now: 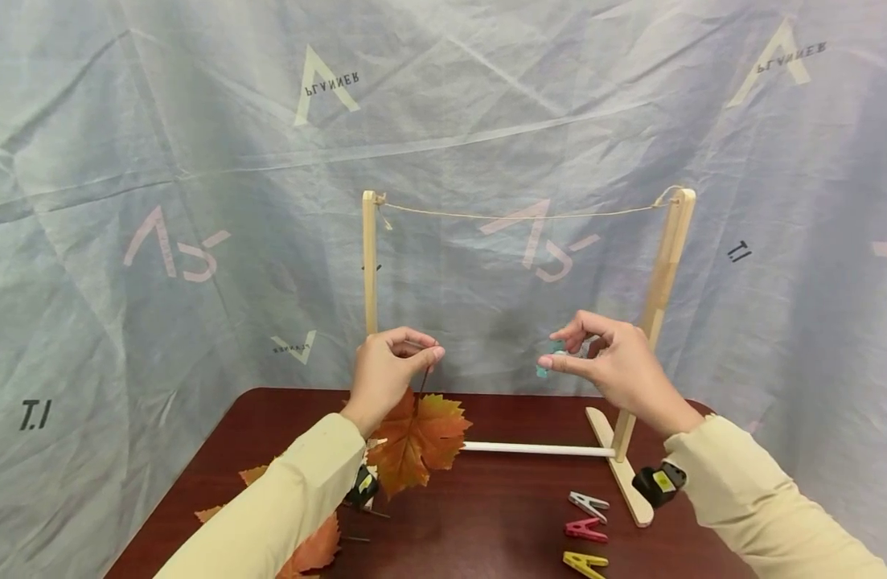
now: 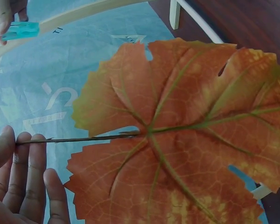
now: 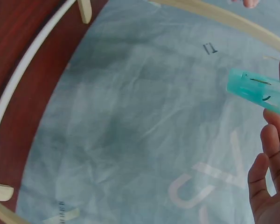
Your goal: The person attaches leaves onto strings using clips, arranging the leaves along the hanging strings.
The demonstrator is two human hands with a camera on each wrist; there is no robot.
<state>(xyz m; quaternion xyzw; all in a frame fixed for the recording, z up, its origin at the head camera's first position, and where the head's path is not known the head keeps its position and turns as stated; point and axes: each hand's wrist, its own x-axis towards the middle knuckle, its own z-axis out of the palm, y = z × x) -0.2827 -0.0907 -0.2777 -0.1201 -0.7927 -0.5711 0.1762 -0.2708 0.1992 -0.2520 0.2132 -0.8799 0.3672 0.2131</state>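
My left hand (image 1: 392, 366) pinches the thin stem of an orange autumn leaf (image 1: 421, 438) between thumb and fingertips. The leaf hangs below that hand, and the left wrist view shows its veined face (image 2: 177, 126) with greenish-yellow edges. In my right hand (image 1: 617, 362) a translucent turquoise clothespin (image 3: 254, 88) is pinched between thumb and fingers. Both hands are raised below a string (image 1: 515, 215) tied between two wooden posts, the right one close to the right post (image 1: 663, 281).
On the dark red table (image 1: 486, 515) lie a white clothespin (image 1: 589, 505), a red one (image 1: 586, 529) and a yellow one (image 1: 585, 563). More orange leaves (image 1: 316, 547) lie partly under my left arm. A white bar (image 1: 537, 449) joins the frame's base. Grey cloth (image 1: 443, 121) hangs behind.
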